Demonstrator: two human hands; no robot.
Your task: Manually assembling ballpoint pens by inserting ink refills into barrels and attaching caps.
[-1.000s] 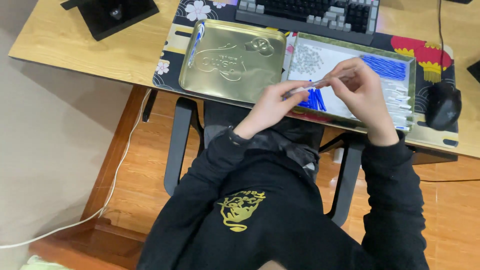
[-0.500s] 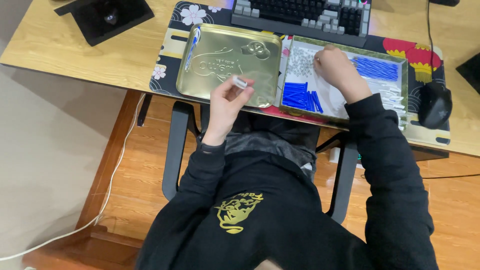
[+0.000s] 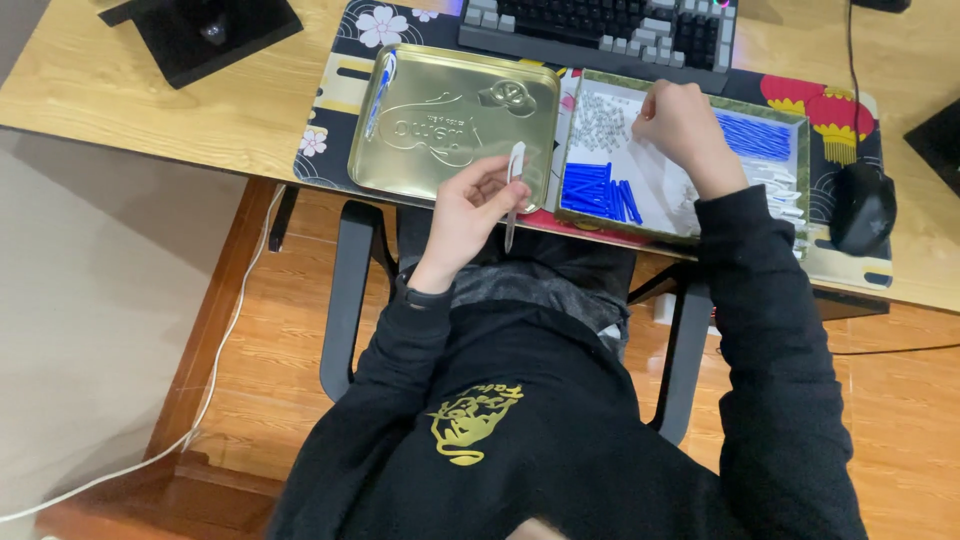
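Note:
My left hand (image 3: 470, 208) is raised in front of the gold tin lid (image 3: 450, 125) and holds a thin white stick (image 3: 514, 190) upright between thumb and fingers. My right hand (image 3: 685, 125) reaches into the open tin tray (image 3: 800, 150), fingers curled over a pile of small silver pieces (image 3: 600, 122). Whether it grips one is hidden. Blue sticks (image 3: 598, 190) lie at the tray's near left, more blue sticks (image 3: 755, 135) at the far right, and white sticks (image 3: 780, 190) at the near right.
The lid and tray rest on a patterned desk mat (image 3: 340, 110) on a wooden desk (image 3: 200, 110). A keyboard (image 3: 600, 25) lies behind, a black mouse (image 3: 862, 205) to the right, a black stand (image 3: 200, 25) far left. A pen (image 3: 381, 85) lies on the lid.
My left hand drew back from the tray toward the lid, carrying the white stick, and now holds it upright. My right hand moved from beside the left hand into the tray's silver pieces.

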